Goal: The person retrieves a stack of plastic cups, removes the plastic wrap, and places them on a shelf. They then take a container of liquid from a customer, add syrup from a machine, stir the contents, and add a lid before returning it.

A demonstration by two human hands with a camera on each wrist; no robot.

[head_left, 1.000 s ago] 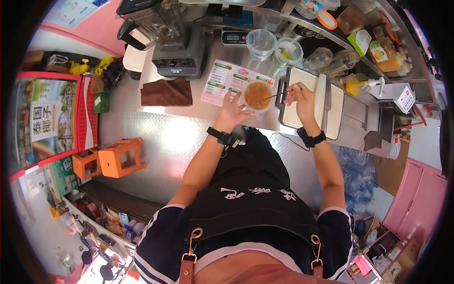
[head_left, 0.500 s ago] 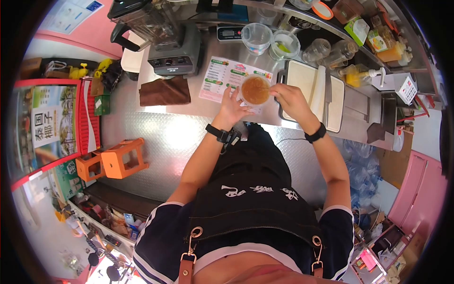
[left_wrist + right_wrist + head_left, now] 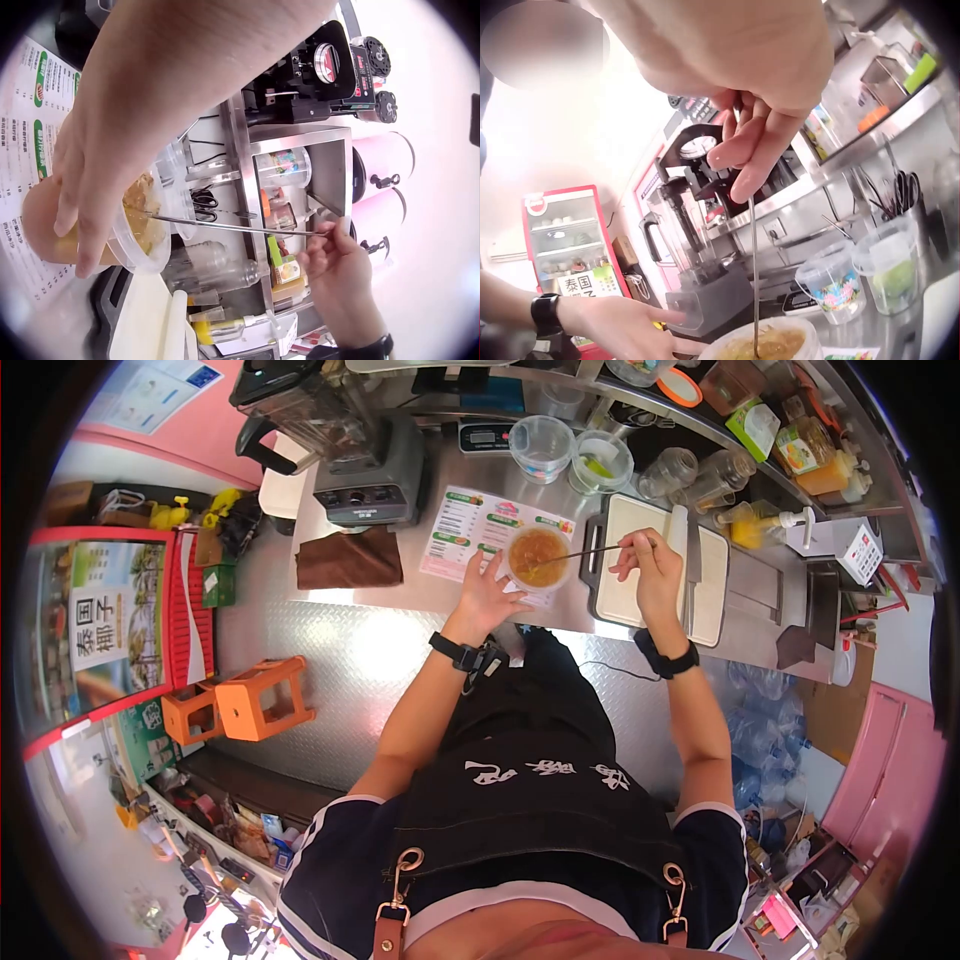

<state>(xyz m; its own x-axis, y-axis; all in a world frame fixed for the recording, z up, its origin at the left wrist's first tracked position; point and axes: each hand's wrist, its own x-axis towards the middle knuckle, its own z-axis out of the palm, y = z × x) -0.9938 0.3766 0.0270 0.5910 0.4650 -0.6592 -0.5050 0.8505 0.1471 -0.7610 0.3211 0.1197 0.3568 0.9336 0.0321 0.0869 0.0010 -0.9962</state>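
Observation:
A round clear plastic tub (image 3: pixel 538 557) of amber, chunky liquid stands at the lower right of a printed menu sheet (image 3: pixel 466 530). My left hand (image 3: pixel 484 598) holds the tub from its near left side, fingers and thumb spread around its wall. My right hand (image 3: pixel 650 565), raised to the right of the tub, pinches the upper end of a long thin metal stirrer (image 3: pixel 240 227). The stirrer slants down into the liquid, where its lower end is hidden. In the right wrist view, its shaft (image 3: pixel 755 270) comes down from the fingertips into the tub.
A blender (image 3: pixel 365 485) and a folded brown cloth (image 3: pixel 348 557) are at the left on the steel counter. Behind the tub stand a scale (image 3: pixel 487 437) and two clear buckets (image 3: pixel 542 448). White-topped boards (image 3: pixel 625 585) with a knife lie to the right, near glass jars (image 3: pixel 668 473).
My right hand first came in close to the tub with the stirrer low, then drew back up and right, baring more shaft. The left hand has stayed at the tub.

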